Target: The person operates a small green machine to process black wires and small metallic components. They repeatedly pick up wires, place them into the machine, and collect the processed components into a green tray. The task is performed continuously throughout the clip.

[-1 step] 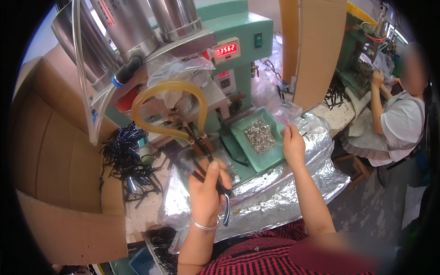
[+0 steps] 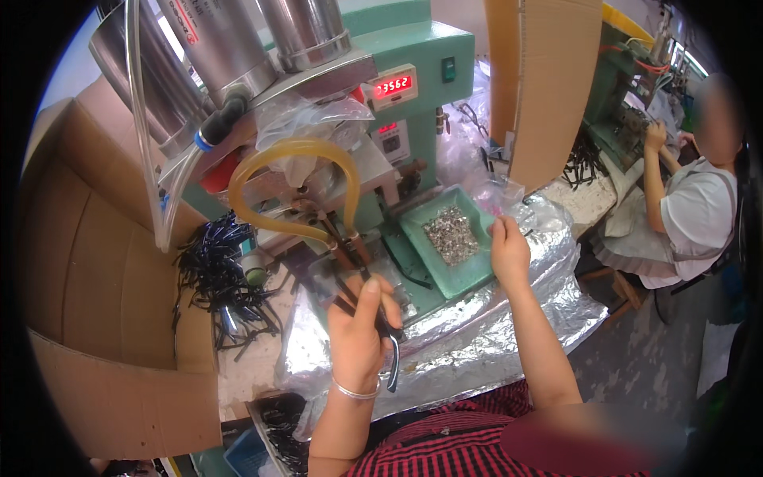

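Observation:
My left hand is closed around dark, slim strips with a curved end that look like eyeglass temples. Their upper ends reach the copper-coloured clamps of a green press. Beside the right edge of a green tray, my right hand is closed in a pinch. What its fingertips hold, if anything, I cannot make out. Small silvery metal parts lie heaped in the tray.
An amber hose loops above my left hand. Left of the press lies a pile of dark temples, next to a large cardboard box. Crumpled foil covers the bench front. At the right, another person works at a machine.

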The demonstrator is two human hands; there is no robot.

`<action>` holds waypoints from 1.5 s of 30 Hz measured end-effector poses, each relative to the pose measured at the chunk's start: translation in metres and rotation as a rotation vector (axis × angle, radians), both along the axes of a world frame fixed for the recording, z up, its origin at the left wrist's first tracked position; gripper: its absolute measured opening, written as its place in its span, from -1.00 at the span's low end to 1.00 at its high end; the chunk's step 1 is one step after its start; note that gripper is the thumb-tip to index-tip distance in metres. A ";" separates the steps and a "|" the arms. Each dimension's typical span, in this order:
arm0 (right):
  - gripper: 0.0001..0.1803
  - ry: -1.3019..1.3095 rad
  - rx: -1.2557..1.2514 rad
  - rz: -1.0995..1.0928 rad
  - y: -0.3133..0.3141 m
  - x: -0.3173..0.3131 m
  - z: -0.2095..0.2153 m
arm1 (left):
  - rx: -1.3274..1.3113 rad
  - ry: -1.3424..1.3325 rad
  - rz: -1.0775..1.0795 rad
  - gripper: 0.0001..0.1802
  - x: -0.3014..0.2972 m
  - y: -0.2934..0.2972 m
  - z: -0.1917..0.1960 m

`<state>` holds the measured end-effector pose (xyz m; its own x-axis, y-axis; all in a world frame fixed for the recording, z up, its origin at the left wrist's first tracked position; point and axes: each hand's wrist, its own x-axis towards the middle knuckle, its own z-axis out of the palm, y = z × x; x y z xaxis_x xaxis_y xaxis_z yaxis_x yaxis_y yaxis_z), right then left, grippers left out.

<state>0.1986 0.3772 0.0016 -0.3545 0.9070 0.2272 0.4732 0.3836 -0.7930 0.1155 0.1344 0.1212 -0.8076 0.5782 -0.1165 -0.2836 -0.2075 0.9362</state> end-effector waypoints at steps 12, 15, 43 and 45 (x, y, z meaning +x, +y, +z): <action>-0.57 -0.075 -0.002 0.070 0.002 -0.002 -0.012 | 0.046 0.061 0.130 -0.84 0.000 0.004 -0.007; -0.56 -0.048 0.080 -0.013 0.001 -0.013 -0.017 | 0.028 0.058 0.086 -0.81 0.003 0.000 -0.001; -0.66 0.008 0.002 0.011 0.006 0.001 -0.004 | 0.177 -0.113 -0.067 -0.76 -0.001 0.001 -0.005; -0.66 0.019 0.028 0.001 0.005 0.001 -0.004 | 0.187 -0.116 -0.062 -0.76 -0.001 0.002 -0.006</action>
